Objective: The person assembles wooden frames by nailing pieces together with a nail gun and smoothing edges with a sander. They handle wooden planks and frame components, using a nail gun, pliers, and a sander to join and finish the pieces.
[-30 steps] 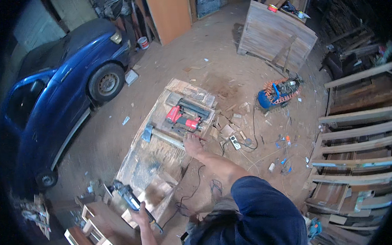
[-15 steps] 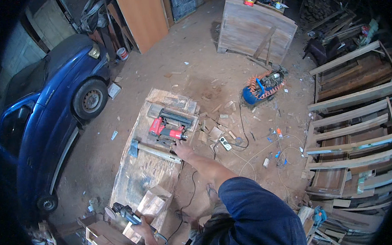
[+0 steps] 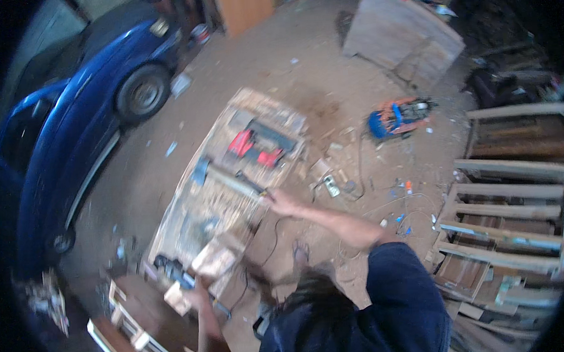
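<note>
My left hand (image 3: 197,295) is closed around the body of an angle grinder (image 3: 175,272), at the near end of a worn wooden workbench (image 3: 186,205). Beside it lies a pale wooden block (image 3: 217,257). My right hand (image 3: 282,202) is closed at the bench's right edge, on a slim dark tool (image 3: 249,181) whose kind is blurred. That tool lies over or just beside the handle of an axe (image 3: 229,181), whose head points left. Farther up the bench rests a red and black nail gun (image 3: 255,149), apart from both hands.
A blue car (image 3: 84,115) stands to the left. Right of the bench are a power strip (image 3: 331,186), loose cords and a blue compressor (image 3: 390,120) with an orange hose. Wooden frames (image 3: 510,216) fill the right side. A wooden panel (image 3: 402,38) leans at the back.
The view has shifted and blurred. My right hand has drawn back from beside the nail gun toward the axe handle's end, now with a slim dark tool. My left hand still holds the grinder.
</note>
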Motion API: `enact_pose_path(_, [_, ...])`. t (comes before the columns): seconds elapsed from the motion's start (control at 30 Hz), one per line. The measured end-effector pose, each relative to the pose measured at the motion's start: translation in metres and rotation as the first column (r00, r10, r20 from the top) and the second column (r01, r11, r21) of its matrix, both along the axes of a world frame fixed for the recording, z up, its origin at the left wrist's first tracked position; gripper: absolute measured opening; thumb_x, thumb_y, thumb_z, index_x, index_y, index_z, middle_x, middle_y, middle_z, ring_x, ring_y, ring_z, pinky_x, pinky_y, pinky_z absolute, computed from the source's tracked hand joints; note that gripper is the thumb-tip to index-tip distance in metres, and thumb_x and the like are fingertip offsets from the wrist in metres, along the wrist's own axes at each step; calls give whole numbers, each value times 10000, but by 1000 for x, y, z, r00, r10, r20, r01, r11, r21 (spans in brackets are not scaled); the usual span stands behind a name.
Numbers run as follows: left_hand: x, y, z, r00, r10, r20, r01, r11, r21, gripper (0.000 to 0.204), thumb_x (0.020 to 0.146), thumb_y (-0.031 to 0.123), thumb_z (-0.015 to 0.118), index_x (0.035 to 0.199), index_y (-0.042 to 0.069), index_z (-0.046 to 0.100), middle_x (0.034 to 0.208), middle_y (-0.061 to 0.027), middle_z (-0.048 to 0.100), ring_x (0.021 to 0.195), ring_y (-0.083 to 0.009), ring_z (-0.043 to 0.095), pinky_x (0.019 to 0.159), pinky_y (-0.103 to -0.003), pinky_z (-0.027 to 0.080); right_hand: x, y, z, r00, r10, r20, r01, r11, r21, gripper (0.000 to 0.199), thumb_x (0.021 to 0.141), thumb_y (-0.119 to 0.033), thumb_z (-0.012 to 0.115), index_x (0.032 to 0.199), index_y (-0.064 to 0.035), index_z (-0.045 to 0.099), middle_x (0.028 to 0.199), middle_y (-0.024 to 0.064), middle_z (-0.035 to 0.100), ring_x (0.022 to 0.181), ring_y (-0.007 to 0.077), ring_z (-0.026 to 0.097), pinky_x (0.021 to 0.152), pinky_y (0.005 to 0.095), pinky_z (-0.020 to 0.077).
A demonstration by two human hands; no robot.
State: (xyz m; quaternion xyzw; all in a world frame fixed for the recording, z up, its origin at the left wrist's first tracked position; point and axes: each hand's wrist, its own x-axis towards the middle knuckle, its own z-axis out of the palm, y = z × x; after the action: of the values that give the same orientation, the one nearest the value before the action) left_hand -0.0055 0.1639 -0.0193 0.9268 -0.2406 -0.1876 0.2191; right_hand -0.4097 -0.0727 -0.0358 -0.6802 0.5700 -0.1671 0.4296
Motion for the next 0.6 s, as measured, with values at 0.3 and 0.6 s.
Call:
enact_pose_path(0.3, [-14,-8,16,998,41,55,-39,999,-38,697,751,409,859,1188,-44,559,1048,-221,677,969,-370,664,898,-453,502,50,27,13,743,439,-505,-600,771,-211,526,942,-108,551,1464,-92,489,1297,292,559,1032,413,669,852,479,581])
enact_pose_path(0.6, [-8,-1,-2,990,9,139,7,993,-117,647,740,395,862,1105,-57,576,1005,-246,665,929,-417,654,857,-483,500,87,12,-2,723,376,-579,-648,660,-380,534,956,-119,533,1486,-115,463,1281,174,548,1128,337,606,882,426,574])
